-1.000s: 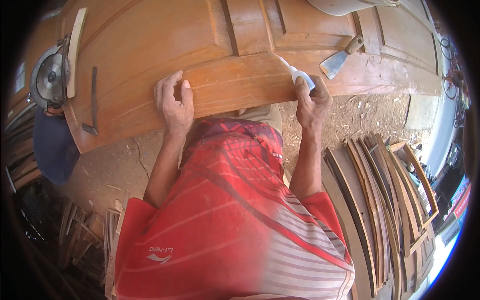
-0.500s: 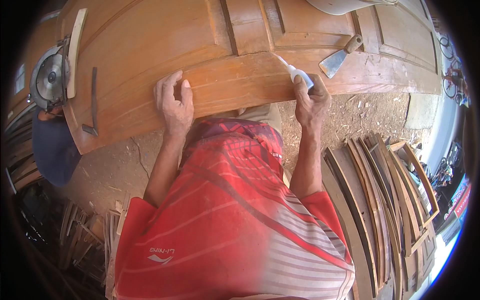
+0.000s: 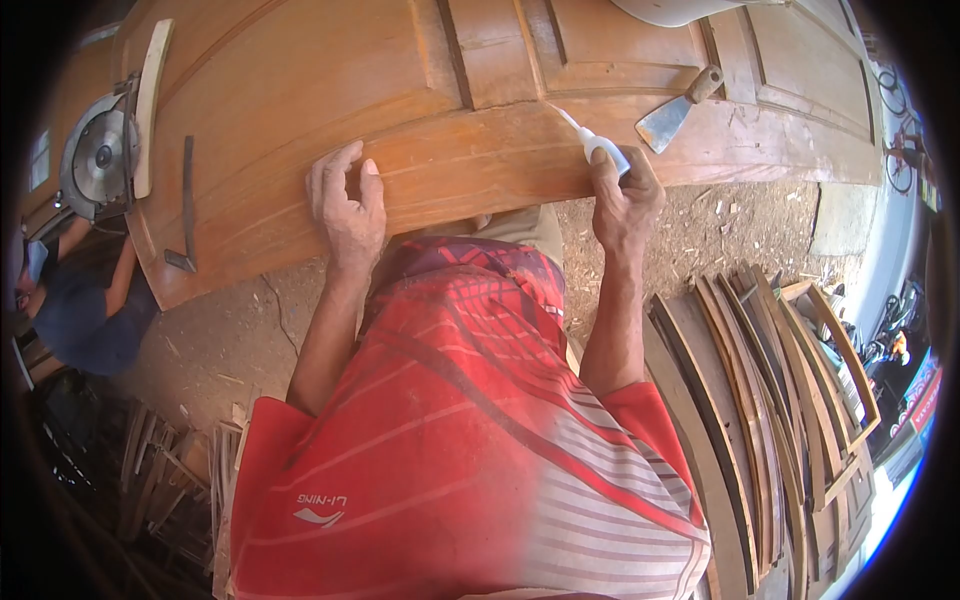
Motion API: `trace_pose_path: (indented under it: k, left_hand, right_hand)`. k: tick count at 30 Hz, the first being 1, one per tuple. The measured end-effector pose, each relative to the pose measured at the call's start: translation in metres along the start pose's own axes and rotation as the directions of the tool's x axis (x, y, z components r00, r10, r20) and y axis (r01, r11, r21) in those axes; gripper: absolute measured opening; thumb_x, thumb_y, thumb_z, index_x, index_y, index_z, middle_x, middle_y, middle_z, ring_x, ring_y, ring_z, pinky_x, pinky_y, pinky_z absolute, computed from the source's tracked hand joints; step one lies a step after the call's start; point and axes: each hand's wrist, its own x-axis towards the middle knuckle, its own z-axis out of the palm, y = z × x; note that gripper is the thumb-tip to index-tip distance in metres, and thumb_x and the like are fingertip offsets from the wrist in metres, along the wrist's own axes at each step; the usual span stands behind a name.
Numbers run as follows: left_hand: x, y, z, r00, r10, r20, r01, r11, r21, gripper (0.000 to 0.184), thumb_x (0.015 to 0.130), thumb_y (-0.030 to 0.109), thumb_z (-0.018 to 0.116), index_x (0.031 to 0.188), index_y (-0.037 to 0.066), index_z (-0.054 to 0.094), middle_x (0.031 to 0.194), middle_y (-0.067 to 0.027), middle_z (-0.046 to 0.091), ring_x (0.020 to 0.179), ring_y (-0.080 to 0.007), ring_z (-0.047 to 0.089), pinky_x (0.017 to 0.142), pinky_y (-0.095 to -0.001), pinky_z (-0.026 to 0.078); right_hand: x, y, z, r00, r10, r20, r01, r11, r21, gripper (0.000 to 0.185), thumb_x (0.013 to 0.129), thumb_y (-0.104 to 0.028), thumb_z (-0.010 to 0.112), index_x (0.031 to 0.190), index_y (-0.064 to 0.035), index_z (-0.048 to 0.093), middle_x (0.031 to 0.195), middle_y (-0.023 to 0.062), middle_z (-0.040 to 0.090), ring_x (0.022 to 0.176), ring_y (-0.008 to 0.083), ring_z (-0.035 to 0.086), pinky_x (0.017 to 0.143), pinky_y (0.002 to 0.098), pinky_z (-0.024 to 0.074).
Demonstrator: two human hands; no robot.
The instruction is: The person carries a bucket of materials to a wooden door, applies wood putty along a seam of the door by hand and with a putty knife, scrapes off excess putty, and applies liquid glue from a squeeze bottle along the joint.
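Note:
A brown panelled wooden door (image 3: pixel 470 150) lies flat in front of me. My left hand (image 3: pixel 348 205) rests on its near edge, thumb and fingers apart, holding nothing. In my right hand (image 3: pixel 628 205) is a small white glue bottle (image 3: pixel 612 158) with a long thin nozzle, gripped between thumb and fingers. The nozzle points away to the left, its tip at or just above a joint line in the door frame; I cannot tell whether it touches. Right of the bottle, a putty knife (image 3: pixel 668 122) with a wooden handle lies on the door.
A circular saw (image 3: pixel 102 155) stands at the door's left end, beside a pale wood strip (image 3: pixel 152 110) and a dark L-shaped bar (image 3: pixel 188 200). A white container (image 3: pixel 680 8) sits at the far edge. Another person (image 3: pixel 85 320) is at left. Wood pieces (image 3: pixel 740 420) are stacked at right.
The other person at the left has shifted further left, and their arms now show. My hands and the glue bottle have barely moved.

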Motion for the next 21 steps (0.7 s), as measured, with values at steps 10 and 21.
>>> trace_pose_path:
  k: [10,21]
  left_hand:
    - [-0.0004,-0.0040,-0.0002,0.999,0.035,0.013,-0.035,0.998,0.046,0.027,0.102,0.004,0.071,0.129,0.000,0.072,0.122,-0.0151,0.069,0.112,-0.0295,0.064,0.098,-0.0431,0.054]
    - [-0.0005,-0.0043,0.0003,0.999,0.038,0.009,-0.038,0.999,0.032,0.028,0.102,0.004,0.071,0.130,0.000,0.071,0.120,-0.0146,0.069,0.111,-0.0292,0.064,0.097,-0.0435,0.054]
  right_hand:
    - [0.0001,-0.0019,-0.0017,1.000,0.010,0.024,-0.009,0.999,-0.043,0.030,0.102,-0.028,0.079,0.109,0.0018,0.078,0.077,0.0017,0.068,0.072,0.0069,0.057,0.064,0.0282,0.0477]
    - [0.0002,0.0003,0.0006,0.999,0.026,0.024,-0.027,1.000,0.015,0.030,0.103,-0.027,0.079,0.109,0.0028,0.078,0.080,0.0010,0.067,0.074,0.0068,0.057,0.063,0.0281,0.0471]
